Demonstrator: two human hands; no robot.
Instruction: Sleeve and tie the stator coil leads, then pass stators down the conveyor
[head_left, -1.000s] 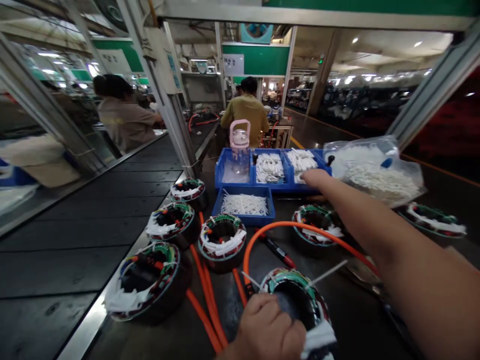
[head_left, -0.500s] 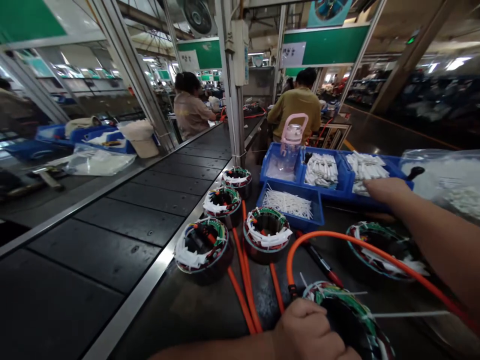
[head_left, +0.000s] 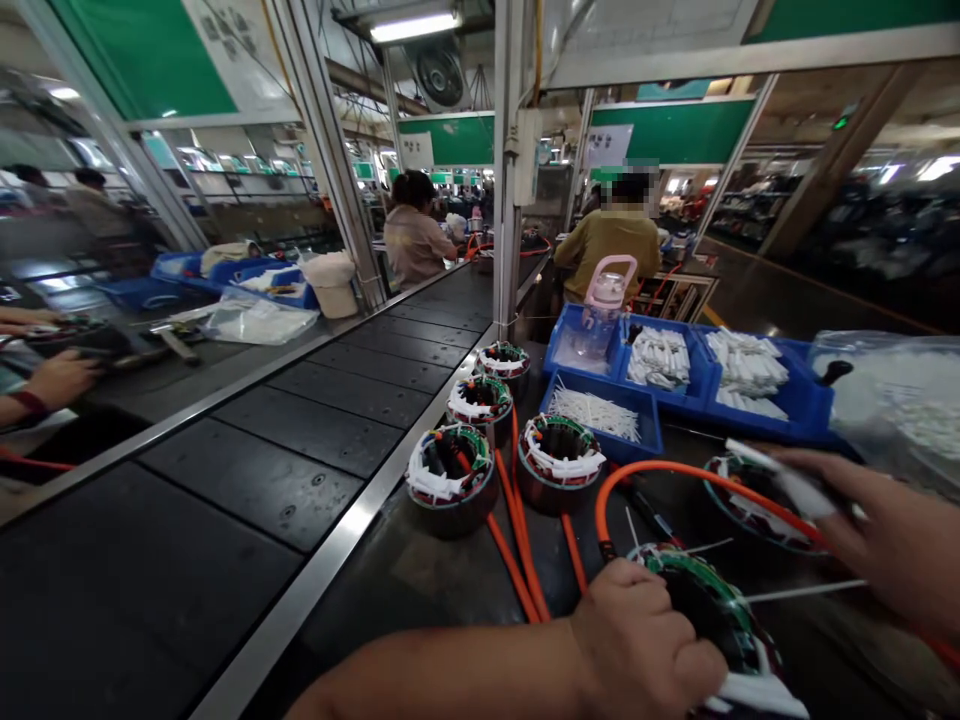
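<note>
My left hand [head_left: 645, 640] is closed on the near rim of a ring-shaped wound coil [head_left: 712, 610] at the bottom, beside its orange cable [head_left: 660, 466]. White ties stick out from this coil. Between the fingers of my right hand [head_left: 862, 510] is a white sleeve piece [head_left: 795, 485], slightly blurred, above another coil [head_left: 750, 510] at the right. Several more coils with white sleeves, one of them a front left coil [head_left: 451, 478], stand upright on the dark bench [head_left: 390, 590].
Blue bins [head_left: 810, 405] at the back hold white sleeves, white ties [head_left: 596, 412] and a clear bottle [head_left: 600, 315]. A conveyor [head_left: 247, 480] runs along the left. Plastic bags [head_left: 907, 390] lie at the right. Co-workers sit farther off; another person's hands [head_left: 60, 385] show at far left.
My right hand has come back from the sleeve bin toward the near coil, now with a white sleeve piece. The view has shifted left. My left hand stays on the coil.
</note>
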